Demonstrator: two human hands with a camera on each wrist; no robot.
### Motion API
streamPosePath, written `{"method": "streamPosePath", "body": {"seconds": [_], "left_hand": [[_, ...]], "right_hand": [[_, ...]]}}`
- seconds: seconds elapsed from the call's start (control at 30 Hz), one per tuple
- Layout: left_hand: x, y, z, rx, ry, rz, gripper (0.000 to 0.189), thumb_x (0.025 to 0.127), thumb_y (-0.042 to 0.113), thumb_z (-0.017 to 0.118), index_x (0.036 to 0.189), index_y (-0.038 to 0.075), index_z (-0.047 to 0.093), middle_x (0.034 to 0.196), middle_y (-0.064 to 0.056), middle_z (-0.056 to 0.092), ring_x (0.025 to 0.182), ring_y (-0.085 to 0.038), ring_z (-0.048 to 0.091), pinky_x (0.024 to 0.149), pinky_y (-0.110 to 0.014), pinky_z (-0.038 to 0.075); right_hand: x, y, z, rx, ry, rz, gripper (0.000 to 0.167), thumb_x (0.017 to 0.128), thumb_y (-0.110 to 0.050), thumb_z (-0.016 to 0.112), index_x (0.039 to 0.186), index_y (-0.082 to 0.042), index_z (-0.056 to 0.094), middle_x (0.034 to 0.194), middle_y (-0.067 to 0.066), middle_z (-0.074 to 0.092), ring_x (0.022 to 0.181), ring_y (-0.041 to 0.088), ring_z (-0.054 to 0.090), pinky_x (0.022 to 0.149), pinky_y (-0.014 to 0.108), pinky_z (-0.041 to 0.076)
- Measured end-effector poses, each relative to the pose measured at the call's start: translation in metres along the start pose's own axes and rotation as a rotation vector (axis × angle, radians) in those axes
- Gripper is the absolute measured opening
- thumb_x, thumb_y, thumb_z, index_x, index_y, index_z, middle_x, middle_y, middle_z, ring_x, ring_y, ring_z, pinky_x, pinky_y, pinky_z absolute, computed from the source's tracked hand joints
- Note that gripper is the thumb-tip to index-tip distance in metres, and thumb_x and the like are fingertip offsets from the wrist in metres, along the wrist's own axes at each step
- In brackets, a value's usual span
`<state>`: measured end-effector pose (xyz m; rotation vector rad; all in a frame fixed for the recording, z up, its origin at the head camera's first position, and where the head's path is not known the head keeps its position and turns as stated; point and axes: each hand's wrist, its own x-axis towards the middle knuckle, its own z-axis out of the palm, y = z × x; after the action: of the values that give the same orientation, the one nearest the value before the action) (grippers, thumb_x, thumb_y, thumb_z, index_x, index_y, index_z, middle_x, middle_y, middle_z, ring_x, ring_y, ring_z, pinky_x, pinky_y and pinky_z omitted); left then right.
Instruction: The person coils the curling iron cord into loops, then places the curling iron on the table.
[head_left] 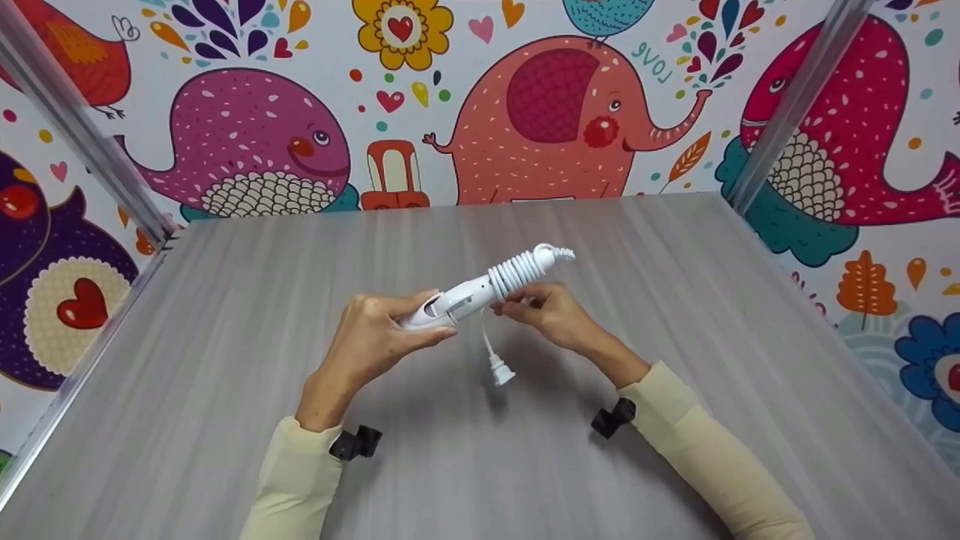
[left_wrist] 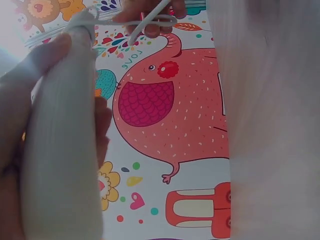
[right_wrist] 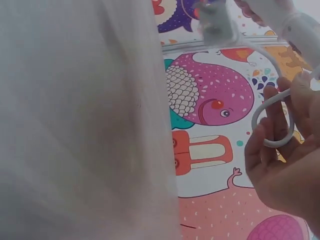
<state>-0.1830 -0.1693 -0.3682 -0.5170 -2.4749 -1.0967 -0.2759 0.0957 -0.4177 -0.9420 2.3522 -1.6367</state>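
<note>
A slim white corded appliance (head_left: 466,297), shaped like a hair straightener, is held tilted above the table, its right end higher. My left hand (head_left: 366,330) grips its lower left end, thumb on the near side and fingers on the far side. White power cord (head_left: 517,274) is wound in several turns round the other end. Close beneath those turns, my right hand (head_left: 553,313) pinches a loose stretch of it. The right wrist view shows a small cord loop (right_wrist: 255,117) among the right fingers. From there the white plug (head_left: 501,372) hangs down, blurred in the right wrist view.
The grey wood-grain table (head_left: 600,465) lies beneath both hands. Behind it stands a wall printed with cartoon animals (head_left: 540,165). Metal posts (head_left: 795,105) rise at the back corners. Small black cameras (head_left: 356,442) sit on both wrists.
</note>
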Motion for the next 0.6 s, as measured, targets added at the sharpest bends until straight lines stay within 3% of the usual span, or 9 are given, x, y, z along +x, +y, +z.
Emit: {"method": "streamPosePath", "body": {"seconds": [0.17, 0.27, 0.37, 0.47, 0.6], "left_hand": [[-0.003, 0.0, -0.004, -0.013, -0.109, -0.011, 0.047, 0.072, 0.034, 0.09, 0.114, 0.017, 0.077, 0.098, -0.004, 0.079, 0.067, -0.01, 0.063, 0.057, -0.022, 0.049], [-0.003, 0.0, -0.004, 0.007, -0.166, 0.0, 0.049, 0.072, 0.036, 0.09, 0.115, 0.017, 0.077, 0.098, -0.004, 0.079, 0.068, -0.01, 0.063, 0.059, -0.022, 0.049], [-0.003, 0.002, -0.005, 0.001, -0.225, -0.016, 0.051, 0.072, 0.036, 0.09, 0.116, 0.016, 0.076, 0.101, -0.005, 0.079, 0.069, -0.01, 0.062, 0.059, -0.022, 0.049], [-0.003, 0.004, -0.004, 0.004, -0.286, -0.018, 0.051, 0.073, 0.038, 0.089, 0.117, 0.016, 0.075, 0.101, -0.005, 0.079, 0.069, -0.009, 0.061, 0.058, -0.021, 0.048], [-0.003, 0.006, 0.0, 0.029, -0.368, 0.004, 0.052, 0.074, 0.04, 0.087, 0.118, 0.016, 0.075, 0.102, -0.005, 0.079, 0.068, -0.006, 0.061, 0.057, -0.019, 0.047]], "right_hand": [[-0.001, 0.002, -0.005, -0.029, -0.043, 0.019, 0.027, 0.086, -0.006, 0.077, 0.11, 0.003, 0.07, 0.096, 0.01, 0.07, 0.084, 0.009, 0.058, 0.072, 0.023, 0.049], [-0.001, 0.005, -0.01, -0.007, -0.111, 0.023, 0.047, 0.083, -0.003, 0.079, 0.127, 0.002, 0.064, 0.123, 0.018, 0.07, 0.102, 0.013, 0.063, 0.08, 0.026, 0.054], [-0.002, 0.01, -0.016, 0.042, -0.214, 0.04, 0.055, 0.09, -0.007, 0.072, 0.141, 0.003, 0.053, 0.142, 0.022, 0.057, 0.115, 0.019, 0.06, 0.086, 0.026, 0.054], [-0.001, 0.015, -0.02, 0.241, -0.236, 0.184, 0.053, 0.095, -0.004, 0.061, 0.145, 0.005, 0.046, 0.117, 0.013, 0.065, 0.101, 0.015, 0.058, 0.079, 0.021, 0.05], [0.003, 0.018, -0.026, 0.449, -0.143, 0.386, 0.055, 0.096, -0.005, 0.055, 0.148, 0.005, 0.042, 0.085, -0.006, 0.058, 0.078, 0.005, 0.053, 0.068, 0.019, 0.046]]}}
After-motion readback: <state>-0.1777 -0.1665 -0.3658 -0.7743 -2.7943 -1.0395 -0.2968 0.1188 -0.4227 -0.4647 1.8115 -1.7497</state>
